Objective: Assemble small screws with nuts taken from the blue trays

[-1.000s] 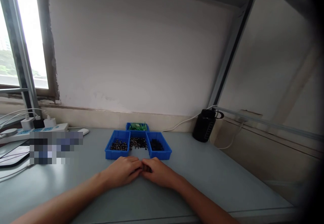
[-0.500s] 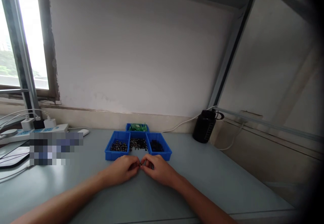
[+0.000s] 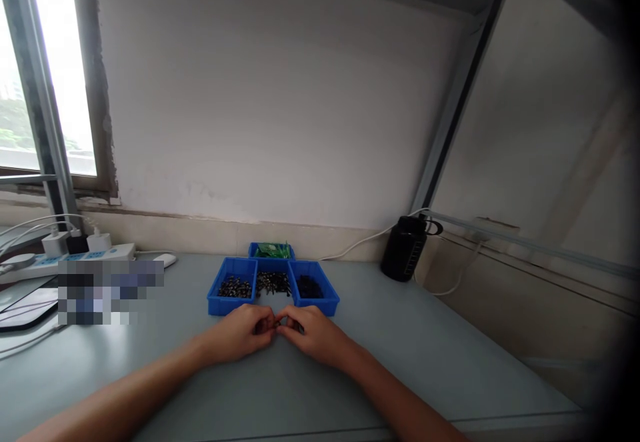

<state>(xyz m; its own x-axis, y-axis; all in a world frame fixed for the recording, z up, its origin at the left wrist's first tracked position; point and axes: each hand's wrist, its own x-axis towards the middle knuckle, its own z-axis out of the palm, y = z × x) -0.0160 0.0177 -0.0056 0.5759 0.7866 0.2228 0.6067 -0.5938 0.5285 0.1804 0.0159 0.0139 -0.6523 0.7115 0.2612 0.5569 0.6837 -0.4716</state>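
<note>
My left hand and my right hand meet fingertip to fingertip just in front of the blue bins, low over the table. Both are closed in a pinch around something small and dark, too tiny to name. Behind my left hand stands a blue bin of small shiny metal parts. Past my right hand is another blue bin with small black parts. Between these bins lies a heap of dark, screw-like pieces.
At the back, a blue bin holds green packets. A black bottle stands at the right by the wall. On the left are a power strip with chargers, cables, a white mouse and a dark tablet-like device.
My fingertips have shifted slightly against each other, the pinch staying in the same place. The bins and their contents look the same.
</note>
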